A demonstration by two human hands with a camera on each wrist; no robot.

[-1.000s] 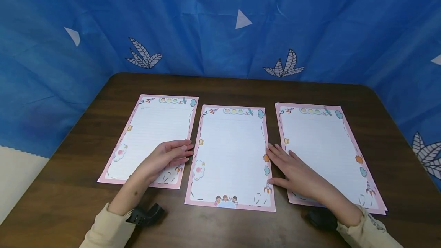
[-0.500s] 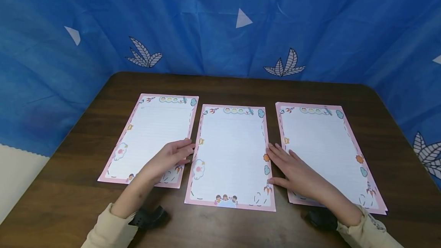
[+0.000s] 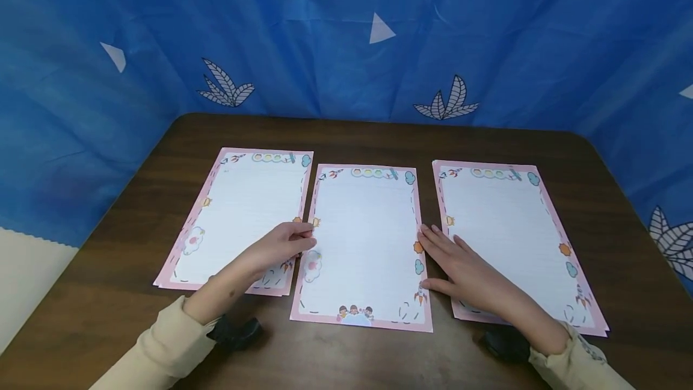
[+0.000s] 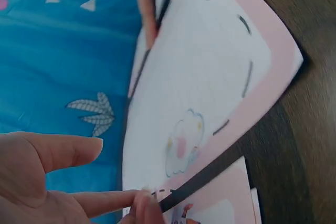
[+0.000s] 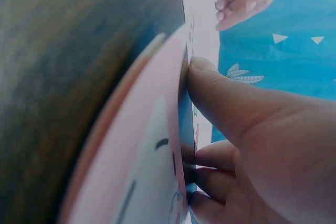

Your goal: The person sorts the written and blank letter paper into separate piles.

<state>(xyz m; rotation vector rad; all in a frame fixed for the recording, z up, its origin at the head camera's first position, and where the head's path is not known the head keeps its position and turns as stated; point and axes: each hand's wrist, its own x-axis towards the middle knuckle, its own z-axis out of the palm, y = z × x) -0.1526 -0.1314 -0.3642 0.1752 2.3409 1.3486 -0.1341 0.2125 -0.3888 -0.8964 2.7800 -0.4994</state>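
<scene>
Three lined paper sheets with pink cartoon borders lie on the dark wooden table. My left hand (image 3: 278,248) reaches over the left sheet (image 3: 254,197), its fingertips at the left edge of the middle sheet (image 3: 363,245). In the left wrist view, its thumb (image 4: 73,151) stands apart from the fingers, which touch near the gap between the two sheets. On the other side, my right hand (image 3: 460,266) rests with extended fingers on the middle sheet's right edge, its wrist over the right-hand sheets (image 3: 503,221). Part of the left sheet is hidden under my left hand.
Behind the table (image 3: 379,137) hangs a blue cloth (image 3: 335,47) with white triangles and leaf prints. Dark wrist straps (image 3: 235,333) show below both hands. A second sheet edge peeks out beneath the left and right sheets.
My left hand has slid right onto the middle sheet's left edge. The left sheet has shifted slightly right, showing another sheet's edge beneath. My right hand has stayed in place.
</scene>
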